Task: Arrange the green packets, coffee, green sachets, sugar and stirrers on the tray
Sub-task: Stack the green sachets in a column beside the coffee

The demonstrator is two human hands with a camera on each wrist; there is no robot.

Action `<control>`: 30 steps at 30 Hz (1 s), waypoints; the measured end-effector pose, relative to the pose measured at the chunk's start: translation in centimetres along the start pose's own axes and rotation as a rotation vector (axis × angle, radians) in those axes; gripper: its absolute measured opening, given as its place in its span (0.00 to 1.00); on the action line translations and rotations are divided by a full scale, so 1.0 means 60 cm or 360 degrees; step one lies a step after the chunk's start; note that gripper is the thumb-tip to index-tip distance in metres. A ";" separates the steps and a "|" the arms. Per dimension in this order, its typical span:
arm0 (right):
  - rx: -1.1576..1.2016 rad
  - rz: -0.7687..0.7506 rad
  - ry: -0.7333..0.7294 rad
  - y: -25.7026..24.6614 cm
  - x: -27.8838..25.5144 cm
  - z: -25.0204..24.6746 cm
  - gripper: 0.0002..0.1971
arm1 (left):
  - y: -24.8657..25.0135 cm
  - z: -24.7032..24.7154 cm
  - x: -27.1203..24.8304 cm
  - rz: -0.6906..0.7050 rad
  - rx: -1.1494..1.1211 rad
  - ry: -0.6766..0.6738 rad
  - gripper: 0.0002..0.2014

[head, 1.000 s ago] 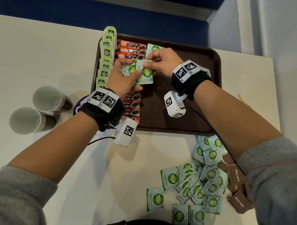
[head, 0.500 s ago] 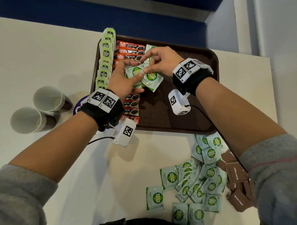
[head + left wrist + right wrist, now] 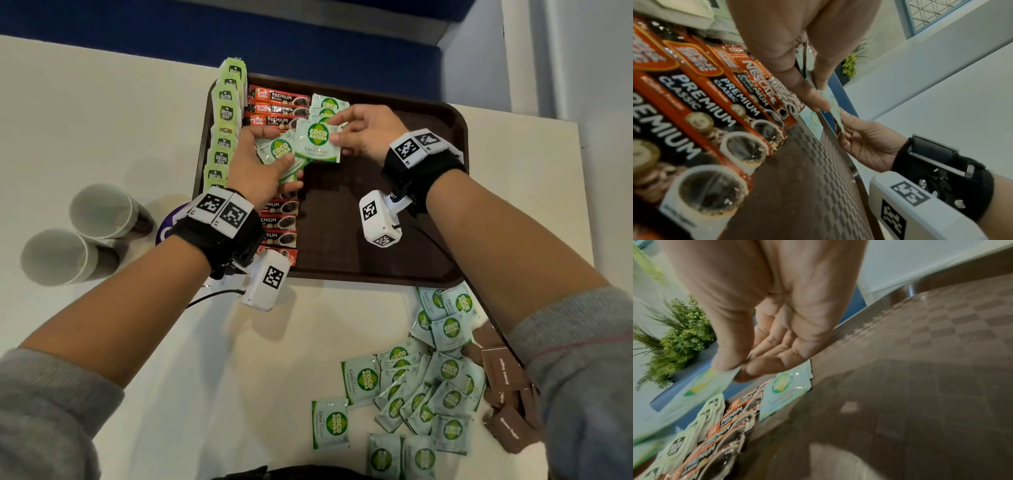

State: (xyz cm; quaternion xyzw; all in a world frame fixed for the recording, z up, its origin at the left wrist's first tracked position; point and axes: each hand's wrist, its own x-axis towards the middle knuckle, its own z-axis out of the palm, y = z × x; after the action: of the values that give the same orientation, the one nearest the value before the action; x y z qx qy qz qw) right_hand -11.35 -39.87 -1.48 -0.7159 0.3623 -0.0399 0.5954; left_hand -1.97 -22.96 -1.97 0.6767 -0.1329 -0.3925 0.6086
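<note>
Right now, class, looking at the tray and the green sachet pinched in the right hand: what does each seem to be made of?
Tray: probably hard moulded plastic, dark brown, with a checkered non-slip texture and a glossy raised rim.
Green sachet in the right hand: seemingly thin plastic or foil film, slightly glossy, printed, with flat sealed edges; it flexes in the pinch.

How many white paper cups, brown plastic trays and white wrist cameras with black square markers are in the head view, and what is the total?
White paper cups: 2
Brown plastic tray: 1
White wrist cameras with black square markers: 2
Total: 5
</note>
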 end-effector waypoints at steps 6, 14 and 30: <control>-0.0158 0.0057 0.0314 0.017 0.021 -0.013 0.08 | -0.002 -0.009 0.004 -0.0024 -0.0014 0.0000 0.16; -0.0385 0.0113 0.0373 0.038 0.037 -0.002 0.10 | -0.002 -0.009 0.008 -0.0060 -0.0030 0.0012 0.16; -0.0434 0.0180 0.0500 0.036 0.046 0.006 0.22 | -0.004 -0.010 0.008 -0.0079 -0.0021 0.0023 0.15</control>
State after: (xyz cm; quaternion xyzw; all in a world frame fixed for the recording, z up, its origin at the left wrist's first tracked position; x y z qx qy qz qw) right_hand -10.19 -41.22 -4.54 -0.7533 0.4924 -0.0681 0.4306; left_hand -1.28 -22.78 -2.41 0.6785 -0.1090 -0.4036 0.6041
